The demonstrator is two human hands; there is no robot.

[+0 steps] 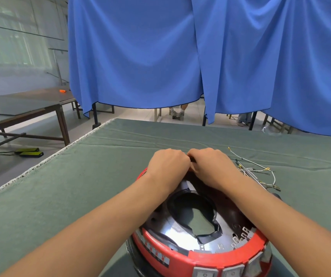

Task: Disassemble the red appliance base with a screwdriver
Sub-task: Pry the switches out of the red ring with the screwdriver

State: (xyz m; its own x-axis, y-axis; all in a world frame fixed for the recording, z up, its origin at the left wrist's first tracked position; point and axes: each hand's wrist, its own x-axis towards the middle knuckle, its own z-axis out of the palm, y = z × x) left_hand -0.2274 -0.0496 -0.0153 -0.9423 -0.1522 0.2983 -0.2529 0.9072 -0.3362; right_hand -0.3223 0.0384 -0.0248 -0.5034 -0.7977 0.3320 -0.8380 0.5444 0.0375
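Hands meet at the far rim of the red appliance base [198, 254], near the worktop's [80, 186] front edge: left hand [167, 163] and right hand [210, 164] curled on something hidden. Pulling hard could tip the base or snag the loose wires [260, 170].

Wires [257, 172] right of base [200, 254]

Left hand [167, 164], right hand [210, 164] curled at red base [200, 254] far rim, apparently gripping it.

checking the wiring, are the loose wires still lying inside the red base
No, the loose wires lie on the green table cover, to the right of the red base beyond the right hand.
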